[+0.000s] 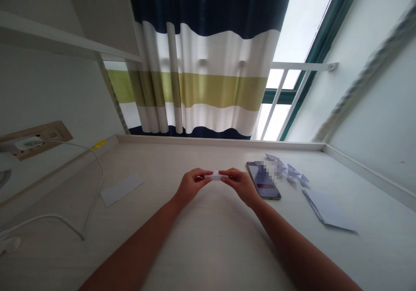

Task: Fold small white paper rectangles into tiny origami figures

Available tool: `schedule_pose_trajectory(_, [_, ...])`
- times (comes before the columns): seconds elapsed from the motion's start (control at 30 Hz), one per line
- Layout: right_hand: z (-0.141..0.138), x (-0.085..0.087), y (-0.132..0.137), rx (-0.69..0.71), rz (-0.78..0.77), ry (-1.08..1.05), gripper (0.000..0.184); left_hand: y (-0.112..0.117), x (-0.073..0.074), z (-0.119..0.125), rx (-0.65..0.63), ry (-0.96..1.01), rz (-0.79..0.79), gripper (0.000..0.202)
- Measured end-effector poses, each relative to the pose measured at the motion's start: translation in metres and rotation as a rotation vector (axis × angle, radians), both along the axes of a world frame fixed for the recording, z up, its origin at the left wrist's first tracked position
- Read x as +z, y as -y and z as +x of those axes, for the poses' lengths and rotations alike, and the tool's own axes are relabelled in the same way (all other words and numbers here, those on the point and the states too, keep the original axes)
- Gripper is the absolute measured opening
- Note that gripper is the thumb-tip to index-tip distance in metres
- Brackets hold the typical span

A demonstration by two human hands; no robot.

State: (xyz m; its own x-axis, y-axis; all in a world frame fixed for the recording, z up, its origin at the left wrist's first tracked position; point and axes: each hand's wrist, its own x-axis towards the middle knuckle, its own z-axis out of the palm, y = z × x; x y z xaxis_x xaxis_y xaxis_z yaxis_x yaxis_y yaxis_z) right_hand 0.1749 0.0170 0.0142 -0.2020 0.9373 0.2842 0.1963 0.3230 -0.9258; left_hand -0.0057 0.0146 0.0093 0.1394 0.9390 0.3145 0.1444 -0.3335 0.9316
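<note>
A small folded white paper [216,176] is held up over the table between my two hands. My left hand [192,182] pinches its left end between thumb and fingers. Its right end is pinched the same way by my right hand [239,184]. The paper's exact folds are too small to make out. Just right of my right hand lies a phone [264,181] with its screen lit, partly blurred out. Beyond the phone are several small folded white paper pieces [292,173] in a loose cluster.
A stack of white paper sheets [329,209] lies at the right. One flat white paper strip [121,189] rests at the left, near a white cable [97,182] that runs from a wall socket [52,136]. The table has a raised back edge [208,141] below a striped curtain [208,87].
</note>
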Motion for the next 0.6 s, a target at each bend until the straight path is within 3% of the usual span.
schedule_pose_trajectory(0.4, [0.004,-0.001,-0.005,0.057,0.004,0.013,0.021,-0.001,0.000,-0.002,0.009,-0.081,0.110,0.022])
schedule_pose_trajectory(0.6, [0.004,0.008,-0.002,0.030,0.097,0.006,0.018,0.003,0.010,-0.001,0.015,-0.105,0.202,0.021])
